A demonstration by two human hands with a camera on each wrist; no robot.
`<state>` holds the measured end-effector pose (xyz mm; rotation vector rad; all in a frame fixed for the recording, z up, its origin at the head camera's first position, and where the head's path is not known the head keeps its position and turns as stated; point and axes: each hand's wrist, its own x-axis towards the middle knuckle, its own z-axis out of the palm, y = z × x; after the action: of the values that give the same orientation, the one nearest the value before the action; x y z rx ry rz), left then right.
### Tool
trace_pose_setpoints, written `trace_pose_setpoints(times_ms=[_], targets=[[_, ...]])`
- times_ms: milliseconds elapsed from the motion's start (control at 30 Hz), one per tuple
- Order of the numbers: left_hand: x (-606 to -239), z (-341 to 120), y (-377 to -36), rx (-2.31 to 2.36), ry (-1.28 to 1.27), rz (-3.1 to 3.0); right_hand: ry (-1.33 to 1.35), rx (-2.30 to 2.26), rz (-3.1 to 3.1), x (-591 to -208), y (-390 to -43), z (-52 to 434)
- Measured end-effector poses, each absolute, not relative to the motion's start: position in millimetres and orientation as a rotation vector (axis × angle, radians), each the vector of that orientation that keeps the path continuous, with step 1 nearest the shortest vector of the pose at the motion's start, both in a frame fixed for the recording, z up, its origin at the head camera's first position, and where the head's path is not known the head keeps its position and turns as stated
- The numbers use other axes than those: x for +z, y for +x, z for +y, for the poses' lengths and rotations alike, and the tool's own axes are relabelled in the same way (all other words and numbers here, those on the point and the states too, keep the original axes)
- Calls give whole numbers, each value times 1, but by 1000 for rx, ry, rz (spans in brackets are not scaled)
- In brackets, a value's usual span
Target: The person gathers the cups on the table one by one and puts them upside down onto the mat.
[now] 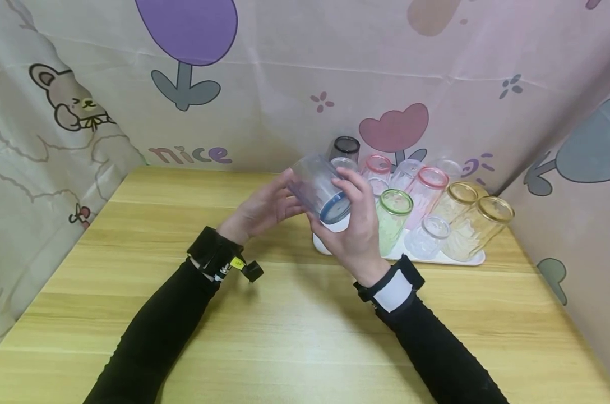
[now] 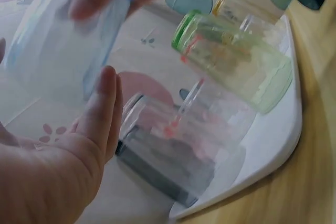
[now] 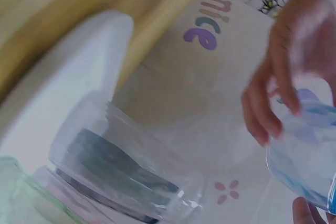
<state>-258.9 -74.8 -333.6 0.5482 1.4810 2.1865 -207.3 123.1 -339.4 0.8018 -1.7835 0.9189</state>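
A clear glass with a blue-tinted end [image 1: 317,188] is tilted in the air between both hands, its blue end toward the lower right in the head view. My right hand [image 1: 354,230] grips that blue end, thumb below and fingers over the top. At the other end my left hand [image 1: 264,210] holds the glass between thumb and fingers. In the left wrist view a left fingertip [image 2: 107,80] lies against the side of the glass. The right wrist view shows the left fingers [image 3: 265,114] at the edge of the glass.
Behind and right of the hands, a white tray [image 1: 321,244] carries several glasses: a green one [image 1: 392,224], a dark-ringed one [image 1: 346,147], pink ones [image 1: 423,196], amber ones [image 1: 474,233] and a short clear one [image 1: 428,238]. A printed cloth [image 1: 275,90] hangs behind the wooden table [image 1: 285,348].
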Motion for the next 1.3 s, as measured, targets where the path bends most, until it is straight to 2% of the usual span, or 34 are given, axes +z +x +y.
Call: trace_pose_setpoints(times_ms=[333,600,833,1300], targets=[[-342,-81,-269,2144,497,1751,717,903,-1933,-313,-197,141],[-361,-82,-272,1453,620,2326,693,846,-2234,-301,-187,149],[-373,-76,-269,988,792,2516,595,790,-2518,-305,-186,147],[-375,-69,-261,857,870,2508,499,622,-2762,-332,-195,137]])
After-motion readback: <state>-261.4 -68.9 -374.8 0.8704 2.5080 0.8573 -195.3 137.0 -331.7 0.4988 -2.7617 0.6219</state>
